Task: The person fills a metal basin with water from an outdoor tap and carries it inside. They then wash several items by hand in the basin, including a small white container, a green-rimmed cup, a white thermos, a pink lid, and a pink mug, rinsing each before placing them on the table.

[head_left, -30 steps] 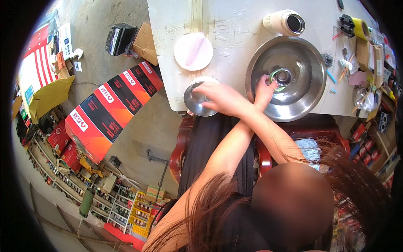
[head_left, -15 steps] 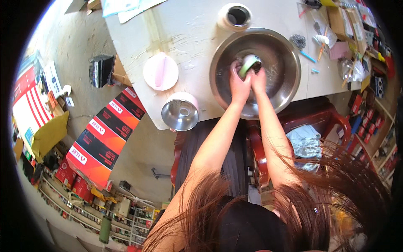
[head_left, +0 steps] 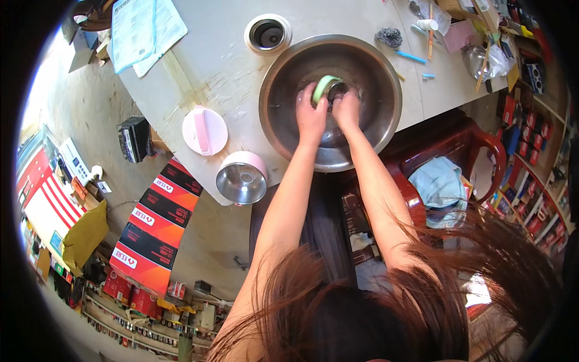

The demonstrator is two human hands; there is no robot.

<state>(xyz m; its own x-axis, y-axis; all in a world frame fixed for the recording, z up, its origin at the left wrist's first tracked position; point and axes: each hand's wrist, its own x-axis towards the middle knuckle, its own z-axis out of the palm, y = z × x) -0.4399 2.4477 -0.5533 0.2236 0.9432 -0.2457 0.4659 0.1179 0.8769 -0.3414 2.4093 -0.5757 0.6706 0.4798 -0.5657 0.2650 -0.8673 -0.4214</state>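
Both of my hands are down inside a wide steel basin. My left hand is closed on a pale green curved piece, its fingers bent round the near left side. Close beside it, my right hand grips a dark, shiny round piece. Whether the green and dark pieces are one object, I cannot tell; fingers and blur hide the join. Left of the basin lie a white round lid with a pink handle and a pink-sided steel bowl. A white wide-mouthed container stands behind.
A steel wool scrubber and blue pieces lie right of the basin. Papers rest at the table's far left. Stacked red and black boxes stand left of the table; a dark red chair with cloth stands at right.
The view has shifted, so the basin and table appear farther left. My hands have turned the green piece; my right hand now sits slightly apart from the left, on its dark round part.
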